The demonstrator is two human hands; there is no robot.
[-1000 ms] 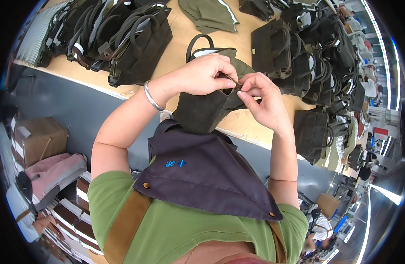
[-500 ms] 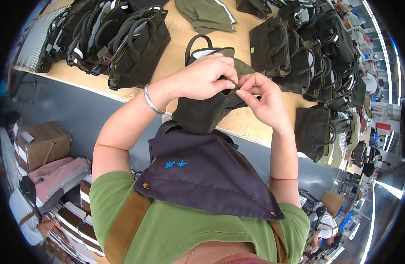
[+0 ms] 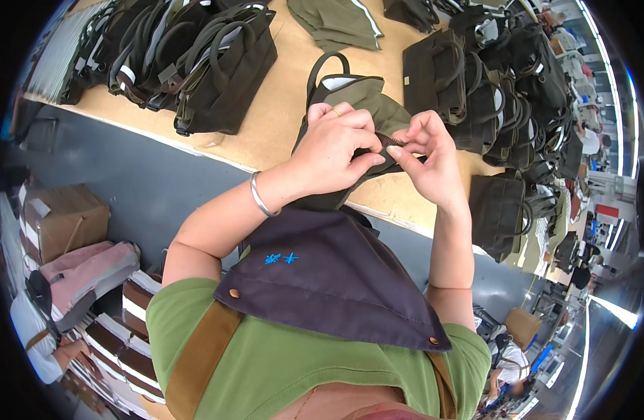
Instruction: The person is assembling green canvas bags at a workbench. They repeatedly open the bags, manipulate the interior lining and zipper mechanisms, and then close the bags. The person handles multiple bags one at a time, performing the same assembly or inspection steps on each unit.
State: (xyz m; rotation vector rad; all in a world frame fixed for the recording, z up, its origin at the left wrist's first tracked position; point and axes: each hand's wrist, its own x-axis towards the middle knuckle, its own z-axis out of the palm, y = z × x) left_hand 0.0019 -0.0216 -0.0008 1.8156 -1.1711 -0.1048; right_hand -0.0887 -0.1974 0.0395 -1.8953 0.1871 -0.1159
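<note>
Your left hand (image 3: 339,150) and right hand (image 3: 430,157) are both engaged on one dark bag (image 3: 329,201), held at the near edge of the worktop (image 3: 280,108), directly in front of your apron (image 3: 329,273). The left grip is closed: thumb and curled fingers pinch the dark fabric edge just beside a zip (image 3: 387,139). The right grip is likewise closed, thumb and forefinger pinching the bag at the other end of the visible zip teeth; the fingers cover the exact point of contact. The bag is tilted, its handle (image 3: 330,54) standing in a loop beyond your left hand and an olive panel (image 3: 381,101) exposed above the zip. You wear a ring (image 3: 337,112) on the left hand and a silver bangle (image 3: 262,196) on that wrist. To the left of the work, well apart from it, dark bags (image 3: 227,84) stand packed together on the worktop; to the right, further dark bags (image 3: 434,77) are grouped. An olive fabric piece (image 3: 336,21) with a white edge lies flat beyond the work, between both groups. At lower left are a cardboard box (image 3: 70,220) and a pink backpack (image 3: 87,273).
</note>
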